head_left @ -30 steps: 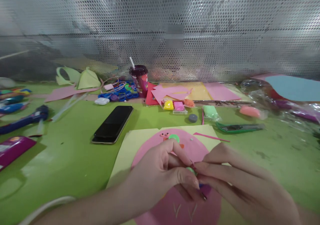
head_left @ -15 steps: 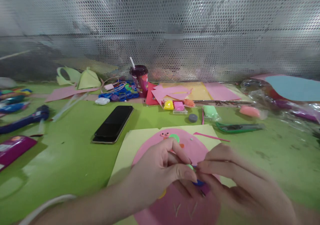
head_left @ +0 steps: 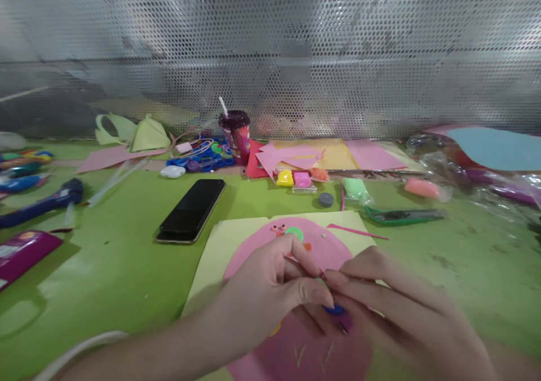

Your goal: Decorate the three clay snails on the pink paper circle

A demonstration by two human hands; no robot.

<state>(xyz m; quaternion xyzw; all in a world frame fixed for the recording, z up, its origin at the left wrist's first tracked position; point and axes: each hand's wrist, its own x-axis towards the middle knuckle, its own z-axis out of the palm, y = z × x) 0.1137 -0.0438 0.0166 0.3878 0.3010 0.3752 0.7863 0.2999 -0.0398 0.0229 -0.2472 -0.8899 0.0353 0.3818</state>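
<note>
Over a pink paper oval [head_left: 249, 257] my two hands meet at the fingertips. My left hand [head_left: 270, 282] is closed, pinching a small light green piece, apparently modelling clay, mostly hidden by the fingers. My right hand [head_left: 389, 296] is closed too, its fingertips pressed against the left ones; what they grip is hidden. Just beneath the fingers shows a blue piece [head_left: 335, 310] beside purple. On the oval's upper part sit a small pink figure with eyes [head_left: 279, 229], a green disc [head_left: 295, 234] and an orange bit [head_left: 307, 247]. Two V-shaped marks [head_left: 300, 355] lie near the bottom.
Pale yellow paper [head_left: 211, 257] lies under the oval. To its left is a black phone [head_left: 192, 209]; behind stands a purple cup [head_left: 237, 136] with a straw. A green-handled cutter [head_left: 401, 216] and bagged clay [head_left: 355, 188] lie right. A perforated metal panel [head_left: 359, 60] rises behind.
My right fingertips have shifted slightly left, over the left fingertips, covering more of the green piece. My left hand has barely moved.
</note>
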